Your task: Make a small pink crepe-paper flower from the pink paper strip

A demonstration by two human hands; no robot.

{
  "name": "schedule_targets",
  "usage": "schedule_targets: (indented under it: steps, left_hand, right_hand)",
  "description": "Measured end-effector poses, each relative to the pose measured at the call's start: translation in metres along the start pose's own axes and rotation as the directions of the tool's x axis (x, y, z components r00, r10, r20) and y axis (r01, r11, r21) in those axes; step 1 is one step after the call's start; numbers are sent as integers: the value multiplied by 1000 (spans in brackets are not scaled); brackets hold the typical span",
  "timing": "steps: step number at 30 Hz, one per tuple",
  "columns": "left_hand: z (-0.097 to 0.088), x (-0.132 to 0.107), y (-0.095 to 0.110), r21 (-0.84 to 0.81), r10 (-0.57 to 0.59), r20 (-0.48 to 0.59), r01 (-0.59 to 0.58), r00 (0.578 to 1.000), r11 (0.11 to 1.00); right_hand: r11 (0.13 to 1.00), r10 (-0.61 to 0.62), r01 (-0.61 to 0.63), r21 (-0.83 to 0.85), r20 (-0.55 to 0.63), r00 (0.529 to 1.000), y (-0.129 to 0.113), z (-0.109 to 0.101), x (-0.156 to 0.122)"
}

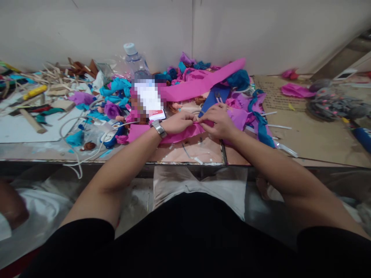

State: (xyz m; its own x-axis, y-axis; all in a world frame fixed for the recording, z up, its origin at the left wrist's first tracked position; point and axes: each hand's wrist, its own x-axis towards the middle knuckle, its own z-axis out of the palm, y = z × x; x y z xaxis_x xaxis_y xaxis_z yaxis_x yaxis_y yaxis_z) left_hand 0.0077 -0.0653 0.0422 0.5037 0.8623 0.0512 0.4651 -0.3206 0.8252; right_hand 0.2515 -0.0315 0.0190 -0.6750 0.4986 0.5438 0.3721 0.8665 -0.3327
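Note:
A strip of pink crepe paper [182, 136] runs along the table edge below both hands. My left hand [182, 122], with a metal watch [159, 129] on its wrist, pinches the strip's upper edge. My right hand [218, 122] meets it there, thumb and index finger closed on the same edge. Two thin pale prongs [219, 99] stick up behind the right hand; what they belong to is hidden. Beyond them lies a piece of flat blue material [213, 101]. Another wide pink strip [203, 85] stretches across the heap behind.
A water bottle [137, 63] and a lit phone [150, 98] stand behind my left hand. Crumpled purple paper [111, 110], a white cable [62, 133] and wood pieces [31, 121] lie left. Cardboard [290, 135] and a grey bundle [330, 104] are right.

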Motion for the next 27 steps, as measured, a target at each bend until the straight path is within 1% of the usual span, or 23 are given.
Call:
schedule_targets:
  steps: [6,13,16,20,22,27]
  left_hand:
    - [-4,0,0,110,21,-31,-17,999,994]
    - [-5,-2,5,167,47,8,-48,999,985]
    - [-4,-2,3,172,62,15,-63,998,983]
    - [-1,-1,-2,137,55,-28,-51,998,989]
    - [1,-1,-5,127,53,-25,-49,998,991]
    - [2,1,-8,128,83,-35,-78,996,989]
  right_hand:
    - [999,38,-38,-11,-8,999,-2,-1,0]
    - [1000,31,-31,-1,-46,998,1,1,0]
    - [1000,24,-24,-4,-58,998,3,2,-1]
    - [1000,29,-29,-4,-41,999,3,2,-1]
    - [999,35,-36,-1,-37,999,2,2,-1]
    - [998,57,-57,-13,-30,998,2,3,-1]
